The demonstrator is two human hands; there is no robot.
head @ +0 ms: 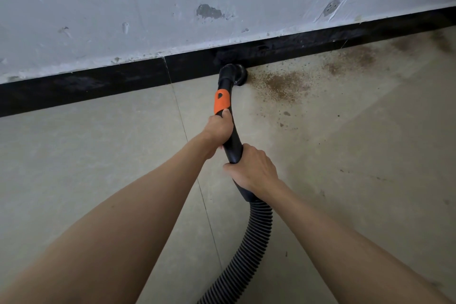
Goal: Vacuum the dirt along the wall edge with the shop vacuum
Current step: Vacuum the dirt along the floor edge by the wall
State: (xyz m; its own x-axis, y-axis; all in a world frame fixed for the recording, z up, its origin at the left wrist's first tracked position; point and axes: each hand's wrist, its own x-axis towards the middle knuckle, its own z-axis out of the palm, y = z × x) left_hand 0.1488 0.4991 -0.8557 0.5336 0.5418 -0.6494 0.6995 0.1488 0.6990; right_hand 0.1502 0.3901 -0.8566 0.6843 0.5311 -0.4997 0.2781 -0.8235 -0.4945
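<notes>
Both hands are wrapped around the black wand (pixel 233 140) of the shop vacuum: the left hand (pixel 220 128) grips it higher up, just below the orange collar (pixel 221 101), with fingers curled round the tube, and the right hand (pixel 254 170) clamps it lower down, where the rigid handle meets the ribbed hose (pixel 249 249). The round brush nozzle (pixel 235 74) sits on the floor (pixel 98 168) pressed up against the black baseboard (pixel 98 84), which serves as the landmark here. The dirt (pixel 278 86), a brown gritty scatter, lies on the floor just to the right of the nozzle and hugs the foot of the baseboard, with further patches (pixel 357 57) farther right along the same baseboard and a few stray specks out from it. To the left of the nozzle the strip by the baseboard looks clean, so the pass appears to run rightward. To do it well, I would judge that the nozzle should be kept flat on the floor and touching the baseboard, drawn slowly right through the thick patch so the suction has time to lift the grit and not push it along. The upper hand should steer and press; the lower should carry the hose's weight so it does not tug the nozzle off line. A second sweep farther out from the baseboard would likely catch the loose specks.
</notes>
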